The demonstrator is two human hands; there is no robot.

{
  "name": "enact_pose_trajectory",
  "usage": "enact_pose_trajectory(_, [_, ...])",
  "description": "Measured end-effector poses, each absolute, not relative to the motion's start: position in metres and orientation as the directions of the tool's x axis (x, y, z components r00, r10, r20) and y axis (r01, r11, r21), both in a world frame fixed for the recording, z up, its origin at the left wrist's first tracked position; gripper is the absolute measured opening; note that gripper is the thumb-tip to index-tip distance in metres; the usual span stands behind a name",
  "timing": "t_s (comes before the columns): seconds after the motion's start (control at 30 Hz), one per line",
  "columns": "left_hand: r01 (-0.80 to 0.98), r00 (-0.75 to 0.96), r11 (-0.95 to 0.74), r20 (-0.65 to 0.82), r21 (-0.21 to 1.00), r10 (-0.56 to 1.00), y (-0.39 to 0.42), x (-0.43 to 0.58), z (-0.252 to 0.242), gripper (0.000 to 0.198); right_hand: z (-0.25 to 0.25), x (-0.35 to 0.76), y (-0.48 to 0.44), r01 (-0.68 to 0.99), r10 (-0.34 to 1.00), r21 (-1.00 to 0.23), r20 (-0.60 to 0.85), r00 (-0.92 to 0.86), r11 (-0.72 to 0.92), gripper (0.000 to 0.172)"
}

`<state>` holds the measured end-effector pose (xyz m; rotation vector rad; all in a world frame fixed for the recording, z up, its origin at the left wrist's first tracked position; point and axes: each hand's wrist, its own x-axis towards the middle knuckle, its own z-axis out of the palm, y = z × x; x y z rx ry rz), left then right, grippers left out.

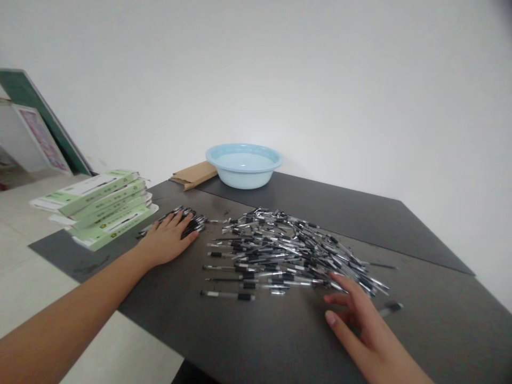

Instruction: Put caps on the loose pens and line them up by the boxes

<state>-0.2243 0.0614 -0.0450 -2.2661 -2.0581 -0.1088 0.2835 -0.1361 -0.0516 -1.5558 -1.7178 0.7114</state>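
My left hand (170, 239) lies palm down with its fingers stretched over a small heap of black pens (194, 224) at the table's left. My right hand (358, 320) hovers at the near right edge of a big spread of clear-barrelled pens (276, 250) with black grips. Its thumb and forefinger are apart, with nothing between them. Just right of that hand, a blurred pen (392, 308) shows, partly hidden behind it; I cannot tell whether the hand touches it. One pen (228, 295) lies at the near left edge of the spread.
Green and white pen boxes (108, 208) are stacked at the table's left edge. A light blue basin (245, 168) stands at the back beside a flat brown cardboard piece (196, 175). Behind the dark table (256, 341) rises a white wall. Framed boards (42, 128) lean at far left.
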Motion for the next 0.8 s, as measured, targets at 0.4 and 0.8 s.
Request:
enact_pose_trajectory(0.4, [0.985, 0.171, -0.150, 0.310, -0.090, 0.935, 0.042, -0.200, -0.032, 0.082, -0.029, 0.291, -0.139, 0.654, 0.985, -0.747, 0.172, 0.017, 0.120, 0.060])
enact_pose_trajectory(0.8, [0.748, 0.657, -0.640, -0.066, 0.177, 0.751, 0.021, -0.030, 0.000, 0.088, -0.001, 0.353, -0.078, 0.931, 0.985, -0.342, 0.147, -0.086, 0.132, 0.065])
